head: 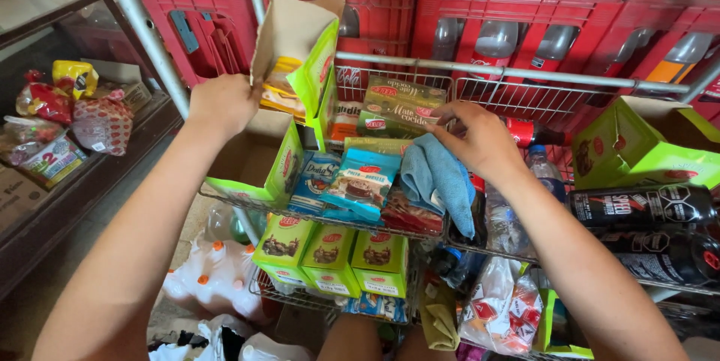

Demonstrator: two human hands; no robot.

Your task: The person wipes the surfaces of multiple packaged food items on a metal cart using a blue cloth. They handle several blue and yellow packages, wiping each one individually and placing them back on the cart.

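My left hand (222,103) grips the raised flap of an open green cardboard box (289,87) at the left of a wire shelf rack (517,76). Inside the box I see yellow packets. My right hand (480,140) rests over packets on the upper shelf, holding a blue cloth (439,177) that hangs down over them. A green food box (397,106) lies just left of my right hand's fingers. Blue packets (352,181) lie in front of it.
Green boxes (330,256) stand on the lower shelf. Dark cans (645,207) and another open green box (637,143) lie at the right. Red crates (480,1) with bottles stand behind. A glass counter (52,106) with snack bags is at the left.
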